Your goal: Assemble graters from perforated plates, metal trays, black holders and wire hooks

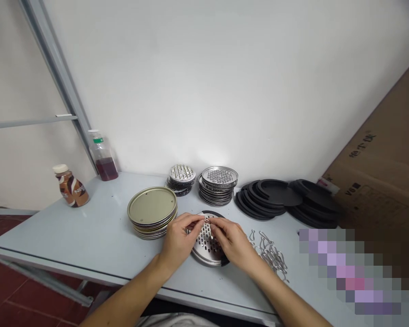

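Note:
A round metal grater disc (pixel 204 250) with a black rim part lies near the table's front edge, below my hands. My left hand (pixel 180 236) is closed in a pinch over the disc's far side. Opposite it, my right hand (pixel 232 236) pinches too, its fingertips almost meeting the left ones. Between the fingertips shows a small bent metal wire clip (pixel 207 220), mostly hidden by the fingers. To the right, several loose wire clips (pixel 271 254) lie in a heap.
Left of my hands stands a stack of gold-coloured round lids (pixel 152 206). Behind are small grater discs (pixel 182 174), larger grater discs (pixel 220 177) and black plastic rings (pixel 276 193). Two bottles, brown (pixel 71 188) and clear (pixel 104 159), stand far left; a cardboard box (pixel 378 172) is right.

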The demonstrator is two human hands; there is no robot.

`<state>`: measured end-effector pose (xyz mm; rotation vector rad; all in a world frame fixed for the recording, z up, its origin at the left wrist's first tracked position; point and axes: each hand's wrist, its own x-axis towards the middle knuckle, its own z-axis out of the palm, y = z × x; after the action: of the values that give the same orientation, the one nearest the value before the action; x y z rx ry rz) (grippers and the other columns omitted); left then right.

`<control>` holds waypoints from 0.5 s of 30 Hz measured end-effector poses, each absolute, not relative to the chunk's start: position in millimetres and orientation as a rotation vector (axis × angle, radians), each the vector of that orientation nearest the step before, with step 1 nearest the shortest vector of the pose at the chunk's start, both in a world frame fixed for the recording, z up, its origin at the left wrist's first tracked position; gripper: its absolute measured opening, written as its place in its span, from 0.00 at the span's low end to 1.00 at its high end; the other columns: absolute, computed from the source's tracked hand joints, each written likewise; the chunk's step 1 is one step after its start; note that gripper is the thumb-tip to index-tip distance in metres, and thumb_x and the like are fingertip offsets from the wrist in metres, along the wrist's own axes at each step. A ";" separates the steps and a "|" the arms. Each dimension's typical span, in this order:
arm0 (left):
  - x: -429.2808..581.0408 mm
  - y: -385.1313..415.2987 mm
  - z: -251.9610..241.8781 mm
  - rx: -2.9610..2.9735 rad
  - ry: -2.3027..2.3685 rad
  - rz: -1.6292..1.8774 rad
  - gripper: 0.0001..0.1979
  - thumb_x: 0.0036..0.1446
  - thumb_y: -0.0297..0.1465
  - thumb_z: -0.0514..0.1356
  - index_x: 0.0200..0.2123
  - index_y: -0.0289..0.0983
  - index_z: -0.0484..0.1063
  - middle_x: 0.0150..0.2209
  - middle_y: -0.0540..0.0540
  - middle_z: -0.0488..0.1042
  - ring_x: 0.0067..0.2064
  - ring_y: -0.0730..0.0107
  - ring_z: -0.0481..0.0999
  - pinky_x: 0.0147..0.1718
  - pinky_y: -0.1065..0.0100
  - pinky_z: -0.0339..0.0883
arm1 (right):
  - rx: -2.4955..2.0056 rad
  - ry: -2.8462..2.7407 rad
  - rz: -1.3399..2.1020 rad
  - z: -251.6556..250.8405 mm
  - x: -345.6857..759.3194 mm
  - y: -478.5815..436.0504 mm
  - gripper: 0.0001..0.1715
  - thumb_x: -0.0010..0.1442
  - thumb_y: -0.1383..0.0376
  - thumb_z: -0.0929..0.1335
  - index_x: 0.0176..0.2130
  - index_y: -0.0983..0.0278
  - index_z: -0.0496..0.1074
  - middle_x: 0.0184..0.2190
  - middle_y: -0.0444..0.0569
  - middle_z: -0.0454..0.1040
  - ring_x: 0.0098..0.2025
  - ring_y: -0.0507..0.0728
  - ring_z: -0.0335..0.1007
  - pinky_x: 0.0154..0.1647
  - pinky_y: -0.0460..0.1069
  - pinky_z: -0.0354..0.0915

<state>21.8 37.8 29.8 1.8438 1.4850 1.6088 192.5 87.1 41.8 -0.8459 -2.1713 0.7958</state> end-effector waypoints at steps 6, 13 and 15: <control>21.0 37.9 30.8 1.870 1.487 1.625 0.07 0.64 0.29 0.59 0.39 0.38 0.78 0.35 0.45 0.77 0.36 0.66 0.77 0.37 0.68 0.72 | -0.857 -2.192 0.680 36.1 192.0 88.9 0.17 0.69 0.66 0.59 0.48 0.61 0.74 0.42 0.52 0.79 0.43 0.59 0.74 0.45 0.52 0.67; 23.0 36.3 31.1 2.017 1.496 1.609 0.07 0.63 0.26 0.59 0.39 0.39 0.77 0.35 0.47 0.76 0.37 0.68 0.76 0.38 0.68 0.70 | -0.833 -2.224 0.648 35.4 190.3 87.6 0.17 0.68 0.68 0.59 0.49 0.61 0.74 0.40 0.52 0.78 0.40 0.58 0.74 0.42 0.51 0.67; 23.2 36.3 30.1 2.069 1.517 1.593 0.07 0.64 0.25 0.58 0.40 0.39 0.76 0.34 0.47 0.76 0.36 0.68 0.76 0.37 0.68 0.70 | -0.822 -2.226 0.648 34.7 190.1 87.1 0.17 0.68 0.67 0.59 0.49 0.61 0.75 0.40 0.52 0.78 0.41 0.58 0.74 0.43 0.51 0.67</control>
<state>23.2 36.3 30.1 2.0688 1.5167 1.5927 190.1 87.1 34.7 -0.8217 -2.2263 0.6480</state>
